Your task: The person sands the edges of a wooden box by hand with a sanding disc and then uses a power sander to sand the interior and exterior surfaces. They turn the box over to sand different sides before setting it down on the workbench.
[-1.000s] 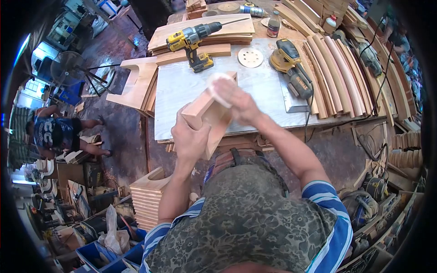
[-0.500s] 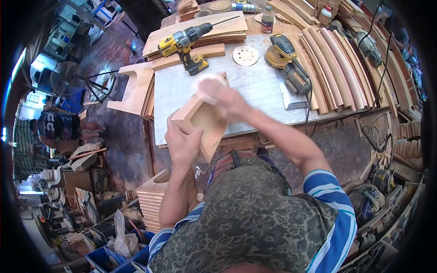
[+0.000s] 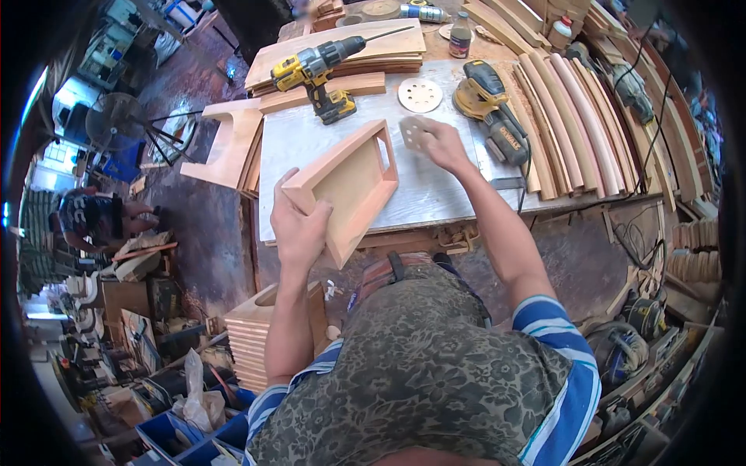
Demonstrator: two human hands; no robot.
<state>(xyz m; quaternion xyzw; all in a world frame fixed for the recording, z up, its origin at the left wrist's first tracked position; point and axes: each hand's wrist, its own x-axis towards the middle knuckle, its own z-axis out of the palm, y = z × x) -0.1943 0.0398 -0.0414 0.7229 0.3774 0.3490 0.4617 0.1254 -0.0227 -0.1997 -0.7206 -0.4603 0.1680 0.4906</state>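
My left hand grips the near left corner of a shallow wooden tray, thumb inside and fingers around the outer wall. The tray is tilted above the front of the workbench, and a slot handle is cut through its far right end wall. To the right of that wall, my right hand pinches a sanding disc with holes, slightly blurred and apart from the tray. Another pale sanding disc lies flat on the bench beyond.
On the bench lie a yellow cordless drill, a sander and curved wooden strips. A small bottle stands behind. Slatted wooden pieces are stacked by my left arm. Another person is at far left.
My right hand has moved right, taking the sanding disc off the tray's far rim. The tray has turned slightly, and its inside and slot handle now show more fully.
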